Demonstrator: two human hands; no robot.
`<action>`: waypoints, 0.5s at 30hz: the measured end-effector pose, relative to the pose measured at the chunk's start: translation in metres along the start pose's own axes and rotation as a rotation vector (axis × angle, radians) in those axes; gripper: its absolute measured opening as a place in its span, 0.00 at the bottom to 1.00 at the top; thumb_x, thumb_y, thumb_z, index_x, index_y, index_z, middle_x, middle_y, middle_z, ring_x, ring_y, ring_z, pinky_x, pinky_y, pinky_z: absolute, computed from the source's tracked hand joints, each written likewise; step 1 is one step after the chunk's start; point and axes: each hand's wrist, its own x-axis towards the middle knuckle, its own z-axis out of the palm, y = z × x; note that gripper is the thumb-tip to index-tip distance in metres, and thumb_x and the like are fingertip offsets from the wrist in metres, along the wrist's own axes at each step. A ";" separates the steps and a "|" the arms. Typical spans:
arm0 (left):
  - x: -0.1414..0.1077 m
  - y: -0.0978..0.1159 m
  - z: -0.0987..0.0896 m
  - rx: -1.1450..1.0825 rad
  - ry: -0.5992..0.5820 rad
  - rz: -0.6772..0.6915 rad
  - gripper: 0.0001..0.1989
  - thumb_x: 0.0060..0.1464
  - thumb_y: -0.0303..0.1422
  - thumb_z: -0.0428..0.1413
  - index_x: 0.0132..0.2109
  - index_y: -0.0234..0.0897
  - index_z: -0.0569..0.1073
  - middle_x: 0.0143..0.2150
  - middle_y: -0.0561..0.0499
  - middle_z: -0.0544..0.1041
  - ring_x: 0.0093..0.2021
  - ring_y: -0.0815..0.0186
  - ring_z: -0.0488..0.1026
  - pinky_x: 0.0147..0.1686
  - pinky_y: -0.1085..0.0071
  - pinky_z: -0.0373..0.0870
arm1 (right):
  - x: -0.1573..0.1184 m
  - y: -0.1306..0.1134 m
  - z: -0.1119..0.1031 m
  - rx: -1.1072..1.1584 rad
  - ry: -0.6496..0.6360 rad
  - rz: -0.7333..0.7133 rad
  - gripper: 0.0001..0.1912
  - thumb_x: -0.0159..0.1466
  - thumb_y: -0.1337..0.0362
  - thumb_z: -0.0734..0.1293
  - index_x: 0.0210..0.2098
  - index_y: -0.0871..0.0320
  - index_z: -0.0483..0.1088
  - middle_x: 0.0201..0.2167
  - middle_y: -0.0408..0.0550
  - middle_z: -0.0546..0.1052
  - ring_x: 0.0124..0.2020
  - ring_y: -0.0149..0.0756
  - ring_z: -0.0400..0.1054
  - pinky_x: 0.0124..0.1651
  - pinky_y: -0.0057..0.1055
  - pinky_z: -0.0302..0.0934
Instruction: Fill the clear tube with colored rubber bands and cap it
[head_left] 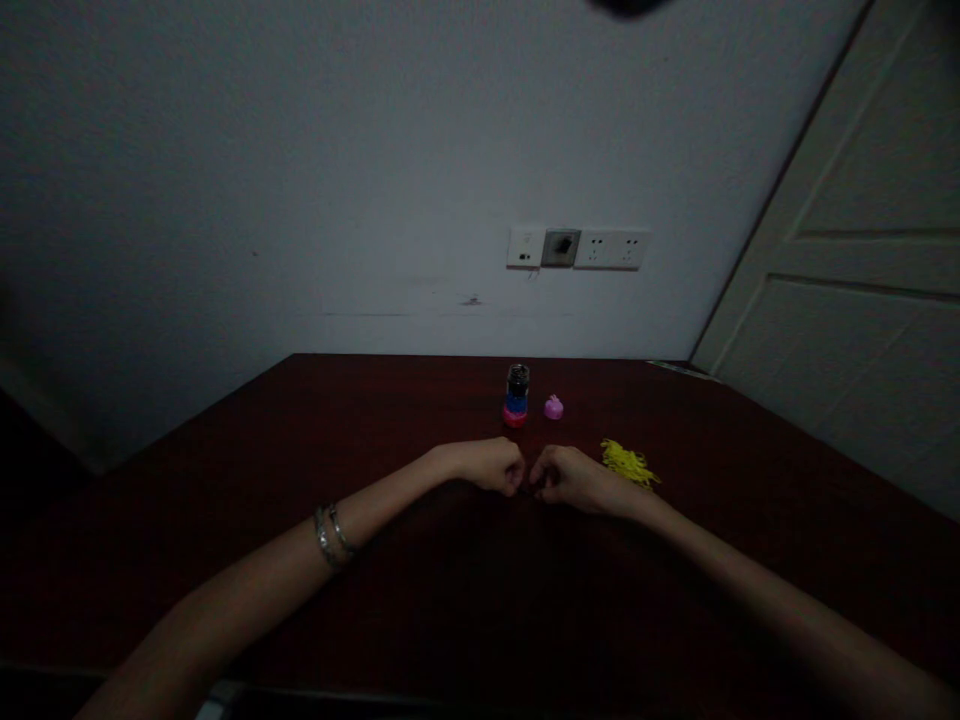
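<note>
My left hand (495,465) and my right hand (566,477) are close together above the dark red table, knuckles almost meeting. Both have curled fingers; whatever they pinch, if anything, is too small and dark to make out. Just beyond them stands a small open glass jar (517,392), upright, with blue and pink layers inside. A pink lid-like piece with a knobbed top (553,407) sits to the jar's right. Beside my right wrist lies a loose pile of thin yellow strips (628,462), partly behind the hand.
The dark red table (360,400) reaches back to a pale wall (300,180). White socket plates (611,250) are on the wall above the jar. A panelled white door (847,260) stands along the right side. The light is dim.
</note>
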 end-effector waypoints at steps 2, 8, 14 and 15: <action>0.000 0.002 0.002 0.053 0.005 0.020 0.02 0.41 0.24 0.54 0.27 0.33 0.70 0.22 0.56 0.68 0.21 0.74 0.61 0.22 0.77 0.55 | 0.000 -0.003 -0.002 -0.047 0.011 -0.002 0.10 0.47 0.73 0.63 0.29 0.62 0.73 0.26 0.45 0.74 0.25 0.29 0.65 0.25 0.22 0.55; -0.001 -0.002 0.000 0.103 0.022 0.074 0.01 0.41 0.24 0.54 0.26 0.33 0.70 0.22 0.55 0.68 0.21 0.74 0.60 0.22 0.76 0.54 | 0.001 -0.008 -0.005 -0.141 -0.066 -0.050 0.12 0.47 0.75 0.60 0.27 0.62 0.73 0.23 0.45 0.73 0.22 0.27 0.62 0.23 0.21 0.52; -0.010 -0.009 -0.052 0.061 0.225 0.041 0.05 0.43 0.25 0.52 0.29 0.30 0.72 0.25 0.52 0.69 0.25 0.73 0.63 0.27 0.76 0.56 | 0.000 -0.012 -0.005 -0.175 -0.083 -0.072 0.11 0.46 0.76 0.58 0.24 0.63 0.72 0.20 0.44 0.71 0.20 0.25 0.60 0.22 0.20 0.50; -0.010 -0.010 -0.064 0.058 0.263 0.032 0.06 0.43 0.25 0.52 0.30 0.30 0.72 0.26 0.52 0.70 0.25 0.73 0.63 0.27 0.75 0.57 | 0.000 -0.012 -0.005 -0.171 -0.082 -0.085 0.11 0.46 0.76 0.59 0.24 0.62 0.71 0.20 0.43 0.71 0.20 0.25 0.60 0.22 0.20 0.50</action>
